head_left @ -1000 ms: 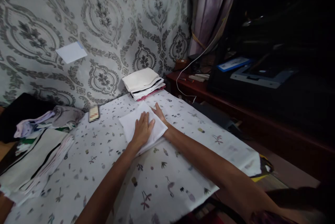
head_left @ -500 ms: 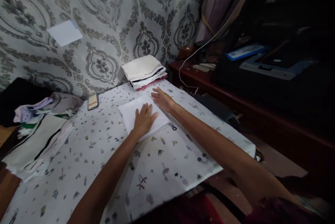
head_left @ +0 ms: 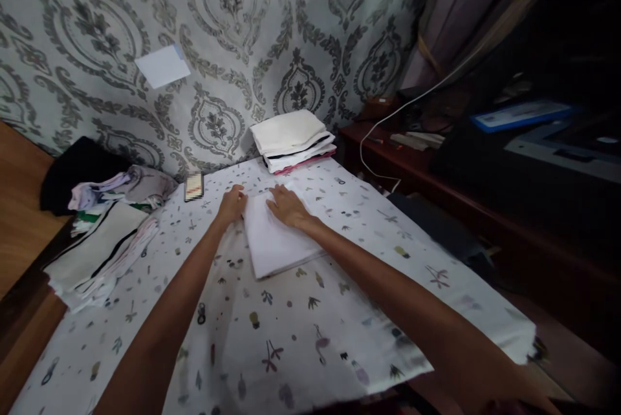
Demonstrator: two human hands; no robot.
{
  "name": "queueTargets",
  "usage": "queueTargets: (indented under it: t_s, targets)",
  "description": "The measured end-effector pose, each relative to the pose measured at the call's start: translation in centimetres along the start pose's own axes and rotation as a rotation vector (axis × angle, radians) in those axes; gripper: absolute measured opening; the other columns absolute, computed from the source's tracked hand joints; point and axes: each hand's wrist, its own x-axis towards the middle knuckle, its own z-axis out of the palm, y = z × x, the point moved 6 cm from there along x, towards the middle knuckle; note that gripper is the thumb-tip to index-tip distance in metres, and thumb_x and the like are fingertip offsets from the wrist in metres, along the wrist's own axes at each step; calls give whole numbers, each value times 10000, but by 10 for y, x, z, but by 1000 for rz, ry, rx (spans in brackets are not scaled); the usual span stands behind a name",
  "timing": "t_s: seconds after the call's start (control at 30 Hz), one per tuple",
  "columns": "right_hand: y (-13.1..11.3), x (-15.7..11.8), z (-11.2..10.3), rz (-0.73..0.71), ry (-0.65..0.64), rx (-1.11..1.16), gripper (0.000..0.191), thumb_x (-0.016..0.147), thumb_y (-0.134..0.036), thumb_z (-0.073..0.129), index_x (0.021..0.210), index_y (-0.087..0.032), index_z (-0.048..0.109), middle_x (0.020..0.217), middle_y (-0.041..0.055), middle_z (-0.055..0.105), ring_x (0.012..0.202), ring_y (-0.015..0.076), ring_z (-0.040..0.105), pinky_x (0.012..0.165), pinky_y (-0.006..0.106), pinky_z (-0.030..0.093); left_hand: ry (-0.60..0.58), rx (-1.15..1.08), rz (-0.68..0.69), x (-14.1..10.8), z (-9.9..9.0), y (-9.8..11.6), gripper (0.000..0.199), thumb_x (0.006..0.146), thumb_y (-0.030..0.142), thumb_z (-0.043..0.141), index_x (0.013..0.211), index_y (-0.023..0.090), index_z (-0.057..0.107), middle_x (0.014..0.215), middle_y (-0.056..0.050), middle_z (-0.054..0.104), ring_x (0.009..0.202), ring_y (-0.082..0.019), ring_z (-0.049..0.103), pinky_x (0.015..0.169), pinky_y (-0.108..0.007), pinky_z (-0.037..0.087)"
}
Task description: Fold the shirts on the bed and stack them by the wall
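Observation:
A folded white cloth (head_left: 276, 244) lies flat on the patterned white sheet (head_left: 291, 318). My left hand (head_left: 232, 203) is at the cloth's far left corner, its fingers bent; whether they grip the edge is too small to tell. My right hand (head_left: 287, 205) rests on the far part of the cloth with its fingers slightly apart, holding nothing. Behind the hands, against the wall, a stack of folded cloths (head_left: 291, 134) has a cream one on top and a red edge at the bottom.
A phone (head_left: 193, 187) lies on the sheet near the wall. At the left are folded striped clothes (head_left: 97, 247) and a loose clothes pile (head_left: 140, 185). A dark red cabinet (head_left: 412, 166) with a white cable (head_left: 427, 88) stands on the right.
My left hand has moved off the cloth's middle to its far left corner. My right hand has come from beside the cloth onto it. The view has shifted left.

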Motion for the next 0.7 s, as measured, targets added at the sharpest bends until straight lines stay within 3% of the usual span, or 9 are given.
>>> queueTargets:
  t_s: [0.07,0.13,0.37,0.57,0.7]
  targets:
    - [-2,-4,11,0,-32,-86,579,1022,-407,362,1521,-114,379,1611,170,303,1512,308,202,1218,486,151,-59,-32,-11,12,-2,-16,256,831,280,514,1024,167,638,723,2,605,709,-177,580,715,-306,483]
    - [-3,-9,21,-23,-42,-186,601,1029,-473,322,1533,-149,366,1620,163,285,1519,314,170,1216,512,112,-117,-53,10,19,1,-22,246,821,328,510,926,161,657,694,7,604,680,-166,566,675,-279,465]
    - [0,-11,31,-62,-34,-265,625,1033,-519,240,1543,-177,356,1620,172,280,1520,319,159,1204,537,109,-277,-7,130,27,16,-18,340,875,414,447,923,184,692,908,-34,718,828,-188,615,780,-284,464]
    - [0,-10,32,-67,-36,-270,619,1031,-516,248,1538,-183,370,1624,155,277,1522,320,153,1212,531,107,-164,169,97,29,10,-19,300,933,374,400,822,210,625,787,-50,665,787,-225,582,802,-345,434]
    - [1,-11,32,-52,-52,-258,621,1031,-517,255,1537,-177,373,1629,151,267,1522,325,148,1215,532,98,-68,226,88,2,-3,-6,259,951,356,407,985,204,614,864,-72,657,917,-260,567,887,-401,414]
